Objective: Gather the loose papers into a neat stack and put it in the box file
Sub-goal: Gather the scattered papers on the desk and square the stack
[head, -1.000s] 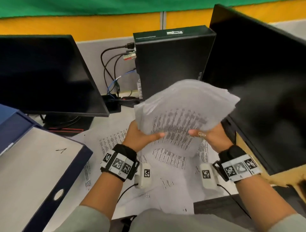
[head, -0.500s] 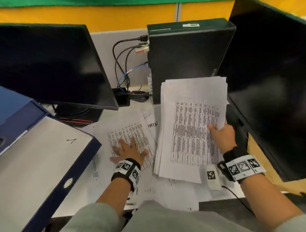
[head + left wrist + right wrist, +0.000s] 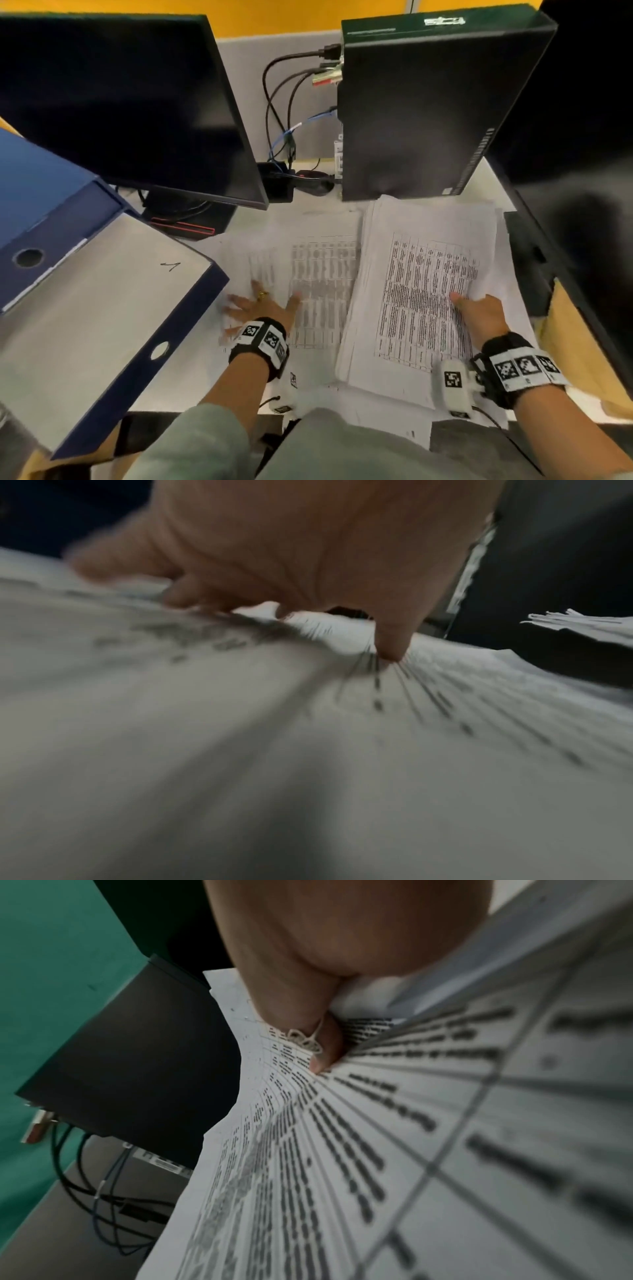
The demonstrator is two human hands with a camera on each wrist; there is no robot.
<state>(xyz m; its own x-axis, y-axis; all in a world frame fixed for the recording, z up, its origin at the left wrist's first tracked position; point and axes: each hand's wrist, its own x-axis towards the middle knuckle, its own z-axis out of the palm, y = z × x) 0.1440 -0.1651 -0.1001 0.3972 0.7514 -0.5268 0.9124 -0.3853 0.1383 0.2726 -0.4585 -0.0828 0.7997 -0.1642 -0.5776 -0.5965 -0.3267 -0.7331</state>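
Right hand (image 3: 481, 317) pinches the paper stack (image 3: 421, 294) at its right edge, thumb on top. Left hand (image 3: 260, 305) lies flat, fingers spread, on loose sheets (image 3: 322, 274) just left of the stack. We judge left nearer them; box file (image 3: 102, 308) lies farther left.

Your desk (image 3: 486, 185) is white and crowded: loose papers (image 3: 318, 284) lie spread flat across its middle, with a box file (image 3: 85, 308) at the left, overhanging the near edge. At the back stand a monitor base (image 3: 185, 219), a tangle of cables (image 3: 291, 178) and an upright black computer case (image 3: 411, 120)
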